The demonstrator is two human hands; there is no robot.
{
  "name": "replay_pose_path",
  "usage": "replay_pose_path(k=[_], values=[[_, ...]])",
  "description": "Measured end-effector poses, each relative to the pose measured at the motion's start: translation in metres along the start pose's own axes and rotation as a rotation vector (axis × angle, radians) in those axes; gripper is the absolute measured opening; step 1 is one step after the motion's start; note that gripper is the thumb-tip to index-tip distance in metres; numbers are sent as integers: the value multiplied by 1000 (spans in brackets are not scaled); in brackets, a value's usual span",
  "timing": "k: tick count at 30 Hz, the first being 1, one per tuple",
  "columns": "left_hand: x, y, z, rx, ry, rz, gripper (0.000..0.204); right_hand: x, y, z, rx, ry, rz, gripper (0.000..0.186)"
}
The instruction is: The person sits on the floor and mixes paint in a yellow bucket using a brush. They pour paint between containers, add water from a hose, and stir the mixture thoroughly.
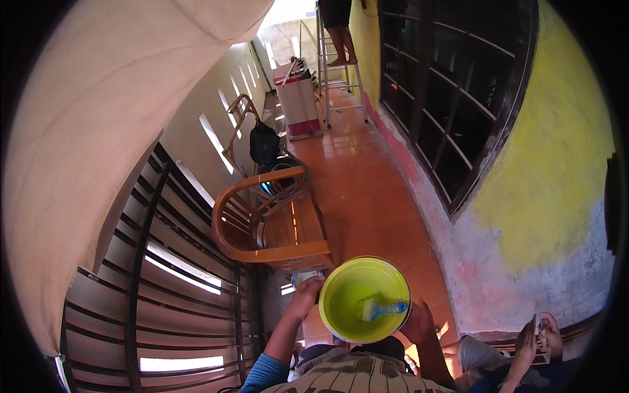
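Observation:
A round bucket [333, 288] of yellow-green paint is held in front of my body between both hands. My left hand [306, 298] grips its left side near the rim. On the opposite side, my right hand [419, 323] holds the bucket wall, its fingers partly hidden by the bucket. Inside lies a paintbrush [392, 309] with a paint-smeared blue handle, its bristle end in the paint and its handle leaning toward the right rim.
A wooden armchair [295, 226] stands just ahead on the left, beside dark metal bars [151, 216]. Farther off are a washing machine [300, 101] and a person on a stepladder [327, 78]. A half-painted wall [544, 209] runs along the right. Another person's hands [534, 340] hold a phone, lower right.

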State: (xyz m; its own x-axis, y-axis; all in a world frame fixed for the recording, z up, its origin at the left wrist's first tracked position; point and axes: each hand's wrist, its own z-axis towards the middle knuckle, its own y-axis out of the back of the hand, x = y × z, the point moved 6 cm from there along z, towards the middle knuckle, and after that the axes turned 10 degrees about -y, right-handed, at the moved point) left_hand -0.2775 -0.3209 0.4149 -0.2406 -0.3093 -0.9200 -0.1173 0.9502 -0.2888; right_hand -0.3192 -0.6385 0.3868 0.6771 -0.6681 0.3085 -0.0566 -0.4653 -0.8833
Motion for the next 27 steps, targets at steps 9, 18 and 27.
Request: replay_pose_path(k=[9,18,27], values=[[-66,-24,182,39,2,196,33,132,-27,143,48,23,-55,73],[-128,-49,381,-105,-89,276,39,315,-33,355,83,-88,-218,74],[-182,-23,563,-161,-78,66,40,429,-88,531,-7,-154,-251,69]])
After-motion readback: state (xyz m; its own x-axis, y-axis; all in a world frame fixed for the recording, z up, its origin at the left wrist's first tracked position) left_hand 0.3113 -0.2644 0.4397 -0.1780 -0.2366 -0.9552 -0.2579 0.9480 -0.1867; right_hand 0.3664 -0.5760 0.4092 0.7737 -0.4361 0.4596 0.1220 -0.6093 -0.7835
